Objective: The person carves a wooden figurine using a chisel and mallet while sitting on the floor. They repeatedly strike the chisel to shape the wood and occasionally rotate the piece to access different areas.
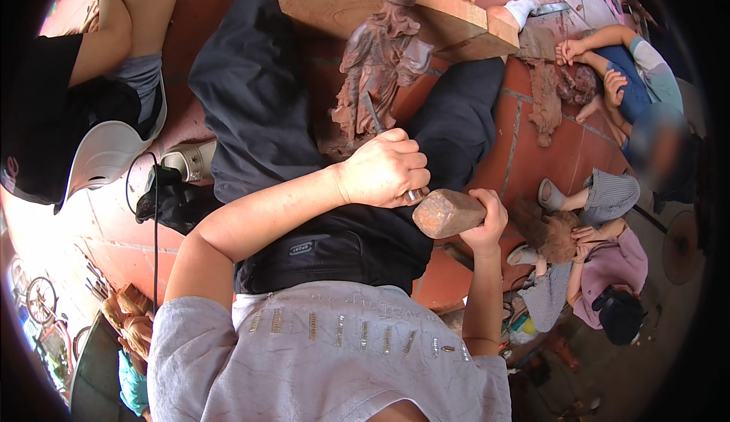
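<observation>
A dark reddish-brown wooden figure [378,61] with a flat-topped hat and long robe stands between my legs. My left hand [388,169] is closed around a chisel [371,110], whose metal blade points up and away from me against the lower part of the figure. The chisel's butt end sticks out below that fist. In my right hand [488,220] is a wooden mallet [445,214], its blunt, worn head close beside the chisel's butt. Whether mallet and butt touch, I cannot tell. My fingers hide the mallet's handle.
Beyond the figure lies a thick slab of pale wood [319,0] with carving on top. Red tiles [513,144] cover the floor. Co-workers sit at the right by other carvings [542,99], and a person with a white-brimmed cap [103,156] is close at left. A black cable [156,239] hangs nearby.
</observation>
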`<state>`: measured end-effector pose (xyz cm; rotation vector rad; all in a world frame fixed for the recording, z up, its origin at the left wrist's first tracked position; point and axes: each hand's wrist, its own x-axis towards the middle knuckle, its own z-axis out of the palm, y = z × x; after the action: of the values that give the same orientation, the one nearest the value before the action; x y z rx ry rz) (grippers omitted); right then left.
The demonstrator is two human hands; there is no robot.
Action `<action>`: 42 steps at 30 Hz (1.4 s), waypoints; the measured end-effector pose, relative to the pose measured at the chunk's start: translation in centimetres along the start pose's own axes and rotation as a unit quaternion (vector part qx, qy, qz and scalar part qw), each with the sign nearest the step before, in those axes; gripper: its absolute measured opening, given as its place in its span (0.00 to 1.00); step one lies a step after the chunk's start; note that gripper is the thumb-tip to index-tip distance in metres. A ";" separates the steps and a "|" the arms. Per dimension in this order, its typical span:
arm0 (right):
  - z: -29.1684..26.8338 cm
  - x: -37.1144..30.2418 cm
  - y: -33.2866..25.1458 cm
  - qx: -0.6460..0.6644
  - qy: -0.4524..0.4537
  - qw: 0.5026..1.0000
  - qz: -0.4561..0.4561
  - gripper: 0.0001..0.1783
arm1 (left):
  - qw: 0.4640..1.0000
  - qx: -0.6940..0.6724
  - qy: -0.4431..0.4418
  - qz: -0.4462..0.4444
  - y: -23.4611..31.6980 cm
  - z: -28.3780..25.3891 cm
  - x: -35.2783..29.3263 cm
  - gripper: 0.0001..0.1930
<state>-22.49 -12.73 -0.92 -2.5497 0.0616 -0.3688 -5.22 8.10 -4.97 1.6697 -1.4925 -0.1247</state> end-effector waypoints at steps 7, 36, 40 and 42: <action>0.1 0.4 0.2 0.010 0.012 0.999 -0.034 0.23 | 0.998 -0.016 0.067 0.012 -0.5 0.2 -0.3 0.10; 0.2 2.1 0.3 -0.116 -0.013 0.987 -0.110 0.25 | 0.985 -0.066 0.160 0.019 -1.0 -0.6 -0.5 0.16; 0.9 1.9 0.7 -0.056 0.007 0.993 -0.106 0.23 | 0.986 -0.064 0.154 0.017 -0.8 -0.9 -0.5 0.17; 1.0 2.2 0.5 -0.086 -0.004 0.991 -0.104 0.23 | 0.985 -0.067 0.155 0.019 -0.9 -0.7 -0.5 0.17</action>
<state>-20.12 -12.91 -1.43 -2.7357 -0.1851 -0.4511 -4.23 8.84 -5.37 1.4755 -1.2517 0.0540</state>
